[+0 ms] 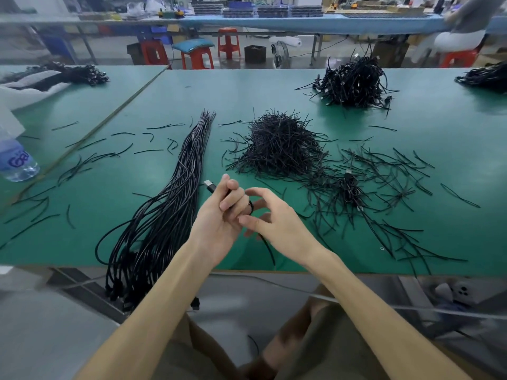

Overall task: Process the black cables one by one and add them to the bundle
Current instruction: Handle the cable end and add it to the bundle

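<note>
The left hand (pixel 219 212) is curled tight round one black cable (pixel 267 249), low in the middle of the frame. The cable's USB plug (pixel 210 185) sticks out past the knuckles toward the upper left. The right hand (pixel 277 218) is right up against it, fingertips touching the left fingers, forefinger arched and thumb bent over a small loop of the cable. Whether it really pinches the loop I cannot tell. Below the hands the cable trails down and stops short of the near edge of the green table (pixel 439 127).

Just left of the hands lies the bundle (pixel 175 187), a long sheaf of black cables. It is tied near its far tip and fans out toward the bottom left, where its plug ends hang over the near table edge. A narrow strip of bare green separates the bundle from the left wrist.

Behind the hands, at centre, sits a heap of short black ties (pixel 279 144). More loose ties (pixel 389 171) sprawl right of it, some reaching the near edge. A single coiled cable (pixel 348 185) rests among them.

A heap of coiled cables (pixel 354 83) stands in the upper right, well apart from the hands, with open green mat on either side of it.

At the left edge of the frame a water bottle (pixel 16 163) stands on the adjoining table, across the seam.
</note>
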Action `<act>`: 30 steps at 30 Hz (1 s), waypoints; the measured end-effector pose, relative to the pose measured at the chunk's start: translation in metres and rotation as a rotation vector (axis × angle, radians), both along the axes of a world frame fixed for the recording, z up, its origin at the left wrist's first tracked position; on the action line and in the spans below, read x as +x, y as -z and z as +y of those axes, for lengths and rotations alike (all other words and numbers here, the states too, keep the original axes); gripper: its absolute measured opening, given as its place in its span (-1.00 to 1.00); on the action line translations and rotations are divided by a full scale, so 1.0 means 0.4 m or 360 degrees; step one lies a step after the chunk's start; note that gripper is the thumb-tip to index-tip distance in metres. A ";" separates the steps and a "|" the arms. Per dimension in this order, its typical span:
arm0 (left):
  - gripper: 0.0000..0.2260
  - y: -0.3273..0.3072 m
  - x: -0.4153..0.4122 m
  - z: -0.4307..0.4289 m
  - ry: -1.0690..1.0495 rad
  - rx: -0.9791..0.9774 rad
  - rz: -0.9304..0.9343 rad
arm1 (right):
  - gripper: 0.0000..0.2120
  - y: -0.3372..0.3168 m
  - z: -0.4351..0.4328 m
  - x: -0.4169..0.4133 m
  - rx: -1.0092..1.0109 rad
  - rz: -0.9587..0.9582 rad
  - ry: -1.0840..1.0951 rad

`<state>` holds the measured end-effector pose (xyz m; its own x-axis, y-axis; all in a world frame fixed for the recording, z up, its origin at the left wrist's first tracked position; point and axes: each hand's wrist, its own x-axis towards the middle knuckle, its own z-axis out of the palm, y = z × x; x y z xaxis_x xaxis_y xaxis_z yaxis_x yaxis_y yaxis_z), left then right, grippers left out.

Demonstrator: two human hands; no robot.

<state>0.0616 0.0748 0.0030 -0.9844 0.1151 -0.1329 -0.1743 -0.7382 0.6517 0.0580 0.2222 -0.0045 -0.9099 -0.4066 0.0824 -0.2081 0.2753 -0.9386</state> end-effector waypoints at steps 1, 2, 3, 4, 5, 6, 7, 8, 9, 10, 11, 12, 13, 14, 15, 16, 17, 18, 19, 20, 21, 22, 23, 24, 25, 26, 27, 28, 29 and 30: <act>-0.63 0.000 0.003 0.002 0.0011 -0.0078 -0.0007 | -0.40 -0.001 0.004 -0.002 -0.0047 -0.0041 -0.0013; -0.65 -0.002 0.007 0.006 0.0017 -0.0127 -0.0014 | -0.34 0.000 0.007 -0.005 -0.0072 -0.0086 -0.0020; -0.67 -0.002 0.010 0.012 0.0022 -0.0137 -0.0021 | -0.33 0.000 0.008 -0.005 -0.0078 -0.0111 -0.0024; -0.69 -0.001 0.014 0.019 0.0036 -0.0141 -0.0020 | -0.37 0.002 0.007 -0.004 -0.0084 -0.0109 -0.0023; -0.69 0.001 0.017 0.026 0.0065 -0.0173 0.0001 | -0.46 0.004 0.005 -0.003 -0.0108 -0.0101 -0.0011; -0.68 0.003 0.020 0.032 0.0104 -0.0237 0.0037 | -0.55 0.004 0.004 -0.002 -0.0155 -0.0117 0.0018; -0.68 0.005 0.023 0.036 0.0153 -0.0299 0.0076 | -0.63 0.004 0.003 -0.002 -0.0214 -0.0160 0.0055; -0.69 0.007 0.026 0.037 0.0210 -0.0336 0.0112 | -0.68 0.005 0.004 -0.002 -0.0257 -0.0206 0.0088; -0.70 0.008 0.028 0.033 0.0267 -0.0345 0.0139 | -0.69 0.007 0.009 -0.002 -0.0279 -0.0228 0.0117; -0.71 0.008 0.030 0.025 0.0324 -0.0350 0.0169 | -0.70 0.010 0.014 -0.002 -0.0287 -0.0221 0.0154; -0.70 0.008 0.030 0.014 0.0381 -0.0366 0.0207 | -0.70 0.013 0.019 -0.001 -0.0298 -0.0199 0.0202; -0.70 0.006 0.030 0.004 0.0439 -0.0399 0.0253 | -0.69 0.016 0.023 0.003 -0.0315 -0.0175 0.0254; -0.71 0.004 0.030 -0.007 0.0498 -0.0433 0.0307 | -0.67 0.017 0.023 0.006 -0.0339 -0.0157 0.0295; -0.73 0.000 0.029 -0.016 0.0555 -0.0463 0.0364 | -0.65 0.018 0.021 0.010 -0.0364 -0.0139 0.0320; -0.75 -0.006 0.028 -0.024 0.0608 -0.0490 0.0420 | -0.64 0.018 0.016 0.014 -0.0387 -0.0114 0.0336; -0.77 -0.012 0.026 -0.031 0.0649 -0.0515 0.0474 | -0.63 0.017 0.011 0.017 -0.0406 -0.0084 0.0348; -0.78 -0.017 0.023 -0.036 0.0675 -0.0541 0.0522 | -0.63 0.016 0.006 0.019 -0.0413 -0.0045 0.0367; -0.78 -0.022 0.021 -0.041 0.0686 -0.0580 0.0562 | -0.63 0.013 0.003 0.021 -0.0394 0.0007 0.0395; -0.78 -0.026 0.018 -0.043 0.0685 -0.0633 0.0595 | -0.62 0.011 0.001 0.024 -0.0348 0.0075 0.0431; -0.77 -0.027 0.016 -0.045 0.0675 -0.0692 0.0623 | -0.61 0.009 0.000 0.028 -0.0296 0.0147 0.0464; -0.77 -0.029 0.015 -0.046 0.0661 -0.0742 0.0645 | -0.59 0.007 -0.002 0.031 -0.0259 0.0216 0.0494; -0.78 -0.029 0.015 -0.048 0.0643 -0.0776 0.0658 | -0.58 0.007 -0.003 0.034 -0.0235 0.0281 0.0517; -0.80 -0.029 0.018 -0.049 0.0617 -0.0798 0.0662 | -0.56 0.007 -0.004 0.036 -0.0197 0.0354 0.0533; -0.82 -0.027 0.022 -0.048 0.0584 -0.0822 0.0656 | -0.55 0.007 -0.003 0.037 -0.0136 0.0441 0.0542; -0.84 -0.026 0.026 -0.046 0.0542 -0.0858 0.0642 | -0.54 0.008 -0.002 0.038 -0.0061 0.0530 0.0543; -0.84 -0.024 0.030 -0.042 0.0489 -0.0906 0.0626 | -0.53 0.010 -0.001 0.038 0.0005 0.0604 0.0544; -0.83 -0.021 0.032 -0.036 0.0423 -0.0963 0.0616 | -0.52 0.010 0.001 0.039 0.0060 0.0662 0.0555; -0.82 -0.017 0.032 -0.029 0.0348 -0.1026 0.0605 | -0.51 0.009 0.002 0.039 0.0111 0.0718 0.0577; -0.81 -0.014 0.031 -0.021 0.0277 -0.1087 0.0587 | -0.50 0.008 0.003 0.039 0.0165 0.0786 0.0601; -0.81 -0.011 0.030 -0.014 0.0221 -0.1130 0.0554 | -0.49 0.006 0.004 0.038 0.0235 0.0855 0.0611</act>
